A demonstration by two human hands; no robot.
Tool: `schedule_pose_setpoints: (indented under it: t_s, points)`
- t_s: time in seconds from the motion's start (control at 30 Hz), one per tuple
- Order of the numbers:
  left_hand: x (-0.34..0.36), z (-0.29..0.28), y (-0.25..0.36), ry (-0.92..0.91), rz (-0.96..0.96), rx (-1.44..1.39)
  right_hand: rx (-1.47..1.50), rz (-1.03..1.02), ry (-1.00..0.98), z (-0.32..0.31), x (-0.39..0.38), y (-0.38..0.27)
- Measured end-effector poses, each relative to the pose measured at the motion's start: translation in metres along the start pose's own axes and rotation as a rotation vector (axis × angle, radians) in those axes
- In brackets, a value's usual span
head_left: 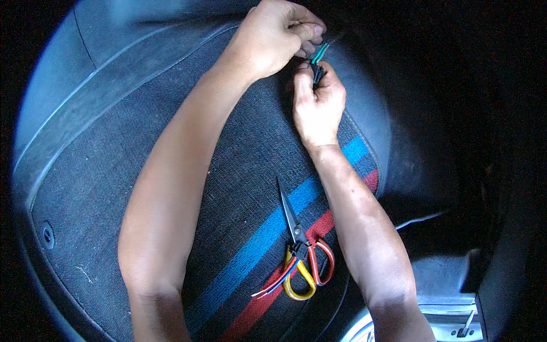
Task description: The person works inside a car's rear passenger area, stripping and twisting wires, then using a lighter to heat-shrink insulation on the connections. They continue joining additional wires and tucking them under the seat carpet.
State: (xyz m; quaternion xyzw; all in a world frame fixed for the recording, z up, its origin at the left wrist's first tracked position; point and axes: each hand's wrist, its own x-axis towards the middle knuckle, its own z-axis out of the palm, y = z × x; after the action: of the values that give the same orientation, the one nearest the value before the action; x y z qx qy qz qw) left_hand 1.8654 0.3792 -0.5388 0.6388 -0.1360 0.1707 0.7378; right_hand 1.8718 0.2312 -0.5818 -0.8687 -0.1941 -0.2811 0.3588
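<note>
Our right hand (320,108) pinches the connector (318,74), its green wires (320,53) slanting up-right just beside our left hand (273,37), fingers bunched, on what we cannot tell.

The right hand (320,108) partly hides a black connector (317,75); the upper edge clips the left hand (276,37), the lower both forearms (176,176).

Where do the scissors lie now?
In the head view, the scissors lie on the striped mat, right of centre, left of the right forearm, partly under a black connector.
</note>
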Motion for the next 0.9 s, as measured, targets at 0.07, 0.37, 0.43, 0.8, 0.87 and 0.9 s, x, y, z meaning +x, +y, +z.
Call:
schedule_pose_setpoints:
  t_s: [0.07, 0.37, 0.43, 0.8, 0.87, 0.9]
  points:
    - [-0.002, -0.003, 0.011, -0.035, -0.009, 0.062, -0.014, 0.017, -0.005, 0.0, 0.001, 0.0]
    - [-0.014, 0.005, 0.027, 0.024, 0.197, 0.415, 0.037, -0.032, 0.011, 0.001, -0.001, 0.005]
    - [-0.014, 0.005, 0.025, 0.024, 0.244, 0.464, 0.051, -0.076, 0.016, 0.002, 0.0, 0.007]
    - [-0.004, -0.014, -0.015, 0.501, 0.22, 0.367, 0.098, 0.016, -0.006, 0.0, -0.003, 0.004]
    - [0.001, -0.021, -0.021, 0.434, 0.123, 0.276, 0.081, 0.066, -0.018, 0.0, -0.002, 0.003]
    - [-0.003, -0.02, -0.025, 0.257, 0.168, 0.157, 0.09, 0.042, -0.014, 0.001, -0.003, 0.003]
